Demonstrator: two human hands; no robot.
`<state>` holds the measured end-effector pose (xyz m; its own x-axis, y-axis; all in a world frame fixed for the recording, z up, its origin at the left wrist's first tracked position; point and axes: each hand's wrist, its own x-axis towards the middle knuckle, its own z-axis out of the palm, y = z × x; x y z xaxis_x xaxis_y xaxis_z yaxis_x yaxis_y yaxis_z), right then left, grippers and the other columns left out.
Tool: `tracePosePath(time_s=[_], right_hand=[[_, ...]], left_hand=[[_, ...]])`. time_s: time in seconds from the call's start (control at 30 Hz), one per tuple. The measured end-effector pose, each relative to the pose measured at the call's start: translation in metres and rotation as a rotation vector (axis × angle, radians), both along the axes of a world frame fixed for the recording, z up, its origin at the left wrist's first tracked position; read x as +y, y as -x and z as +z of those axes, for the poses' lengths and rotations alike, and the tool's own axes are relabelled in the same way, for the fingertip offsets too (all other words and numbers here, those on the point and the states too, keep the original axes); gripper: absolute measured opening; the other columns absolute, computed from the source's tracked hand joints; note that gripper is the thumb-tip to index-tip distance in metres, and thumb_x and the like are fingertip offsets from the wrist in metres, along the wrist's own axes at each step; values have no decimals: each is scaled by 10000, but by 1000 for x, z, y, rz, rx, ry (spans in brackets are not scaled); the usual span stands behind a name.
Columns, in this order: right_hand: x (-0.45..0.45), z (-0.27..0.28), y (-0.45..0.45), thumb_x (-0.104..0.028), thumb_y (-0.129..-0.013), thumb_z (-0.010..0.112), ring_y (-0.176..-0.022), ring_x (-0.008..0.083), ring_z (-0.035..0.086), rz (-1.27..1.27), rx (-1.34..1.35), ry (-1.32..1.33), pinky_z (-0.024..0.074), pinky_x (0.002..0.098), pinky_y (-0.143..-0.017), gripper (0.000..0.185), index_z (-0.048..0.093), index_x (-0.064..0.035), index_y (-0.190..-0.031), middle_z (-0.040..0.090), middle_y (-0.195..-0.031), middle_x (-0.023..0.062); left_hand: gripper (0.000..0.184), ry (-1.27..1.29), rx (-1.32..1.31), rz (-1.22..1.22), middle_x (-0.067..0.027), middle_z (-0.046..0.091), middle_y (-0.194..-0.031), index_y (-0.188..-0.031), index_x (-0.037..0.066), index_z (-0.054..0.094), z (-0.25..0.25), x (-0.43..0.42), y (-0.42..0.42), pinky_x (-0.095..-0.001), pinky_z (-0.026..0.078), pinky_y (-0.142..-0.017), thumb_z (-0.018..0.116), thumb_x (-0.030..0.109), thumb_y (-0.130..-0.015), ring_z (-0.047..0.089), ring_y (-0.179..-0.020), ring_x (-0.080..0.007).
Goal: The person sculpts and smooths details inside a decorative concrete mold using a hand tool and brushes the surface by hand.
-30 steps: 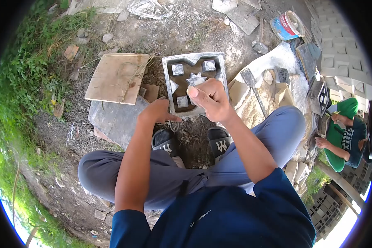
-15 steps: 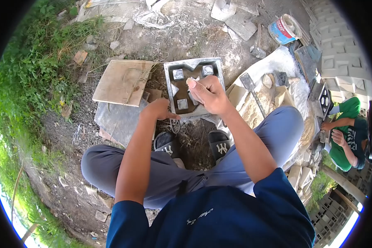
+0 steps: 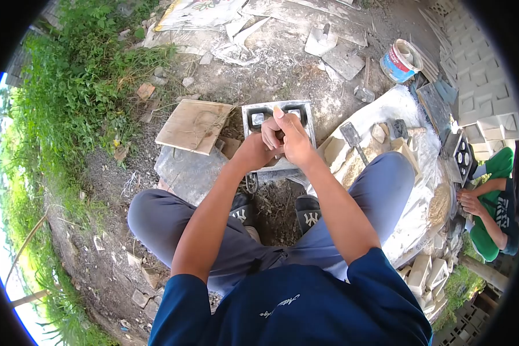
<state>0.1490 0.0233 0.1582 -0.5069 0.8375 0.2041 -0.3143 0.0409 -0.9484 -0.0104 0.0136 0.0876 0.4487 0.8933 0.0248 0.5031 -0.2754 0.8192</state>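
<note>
A grey metal mould [image 3: 309,120] with square raised blocks inside lies on the ground in front of me. Both my hands are over it, close together, and cover much of its middle and near part. My right hand [image 3: 294,140] is closed, thumb upright over curled fingers; whatever it holds, if anything, is hidden. My left hand [image 3: 255,152] lies against its left side, its fingertips hidden near the right hand.
On the left a wooden board [image 3: 193,127] rests over a grey slab [image 3: 184,170]. A trowel [image 3: 352,137] lies on a white sack [image 3: 395,104] at right, near a hammer [image 3: 364,93] and a paint bucket [image 3: 399,62]. Another person [image 3: 496,207] works at far right.
My left hand has moved from the mould's near left corner up and right, to my right hand over the mould. The view has shifted, so the scene sits lower and further right.
</note>
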Motion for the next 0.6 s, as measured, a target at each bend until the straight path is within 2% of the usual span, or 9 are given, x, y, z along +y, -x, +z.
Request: tracePosePath(time_s=[0.07,0.1,0.13,0.27,0.3,0.33,0.4,0.43,0.6], right_hand=[[-1,12,3,-549,-1087,317,-699,190,534,-219,23,-225,415,333,-711,728,560,0,-675,561,-671,83],[-1,20,-5,-556,-1088,293,-892,221,593,-251,50,-231,440,363,-819,711,634,15,-835,642,-874,122],[1,31,-15,-546,-1094,265,-969,232,594,-341,7,-337,427,358,-857,713,650,13,-876,660,-965,141],[5,30,-62,-554,-1070,256,-983,253,592,-505,31,-294,402,377,-905,714,653,10,-883,660,-1015,167],[7,28,-72,-567,-1047,271,-1004,272,588,-530,72,-229,388,395,-955,701,645,4,-891,649,-1053,186],[7,25,-79,-567,-1047,271,-1004,272,588,-537,76,-225,388,395,-955,701,645,4,-891,649,-1053,186],[5,20,-89,-586,-1026,287,-1005,279,591,-533,146,-173,390,408,-951,703,637,4,-874,638,-1024,187],[2,20,-92,-569,-1044,272,-995,277,590,-540,128,-153,397,407,-943,706,628,6,-844,630,-989,182],[-10,12,-102,-495,-1086,276,-930,273,600,-509,1,-137,424,403,-904,683,629,25,-818,633,-913,179]], left_hand=[[281,-44,35,32,-167,733,-931,-1039,5,693,-6,-3,1,-419,543,-780,765,228,-883,709,-892,-352],[248,-17,24,80,-159,730,-908,-1030,6,691,0,-4,0,-408,543,-775,753,205,-896,713,-869,-334],[214,11,14,126,-152,727,-885,-1021,6,689,6,-4,1,-398,542,-771,741,182,-909,717,-847,-316],[201,-23,-1,337,-154,733,-881,-1016,-6,673,18,-7,2,-357,537,-765,710,180,-949,730,-840,-264],[240,-122,-255,397,-105,687,-778,-961,-28,636,10,-4,-2,-320,506,-688,663,207,-999,671,-724,-207],[240,-119,-249,391,-105,687,-778,-961,-28,636,3,-2,-3,-320,506,-688,663,207,-999,671,-724,-207],[299,-121,-697,655,-27,555,-677,-865,3,576,-1,1,-11,-297,434,-590,599,240,-1047,535,-618,-140],[415,-123,-844,742,23,416,-624,-734,69,488,4,4,-17,-295,355,-535,548,294,-1076,406,-566,-103],[547,-58,-1021,909,33,355,-540,-612,123,357,29,17,-11,-304,286,-481,550,344,-1074,355,-481,-99]])
